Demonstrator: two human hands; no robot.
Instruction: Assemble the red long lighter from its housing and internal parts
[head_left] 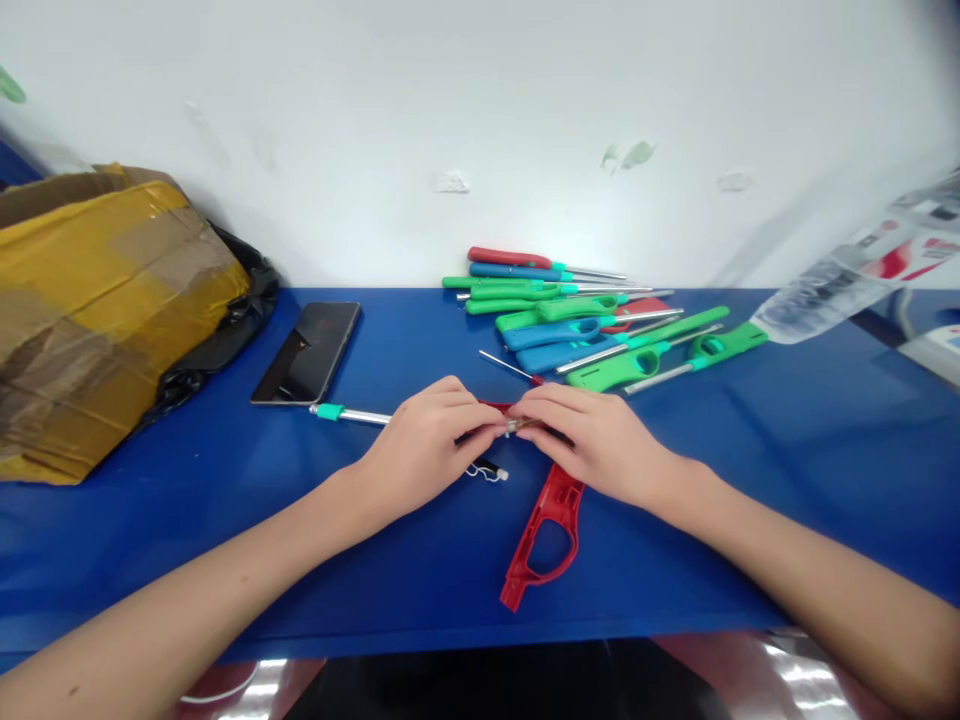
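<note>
Low over the blue table, my left hand [431,440] and my right hand [600,440] meet fingertip to fingertip. Both pinch a small clear-and-metal piece [513,426], mostly covered by the fingers. Below my right hand lies a red lighter shell half [561,500], its hollow inside facing up. A black igniter with a white wire [491,470] rests under my left fingers. Left of that hand is a silver lighter tube [364,416] with a teal collar. Another red part [493,407] shows behind the fingertips, largely hidden. A thin metal rod [506,364] with a red end points away beyond my right hand.
Several green, blue and red stick lighters [559,308] are piled at the back by the white wall. A phone [307,353] and a taped cardboard box [112,320] occupy the left. A clear plastic bottle [825,285] lies tilted at the right.
</note>
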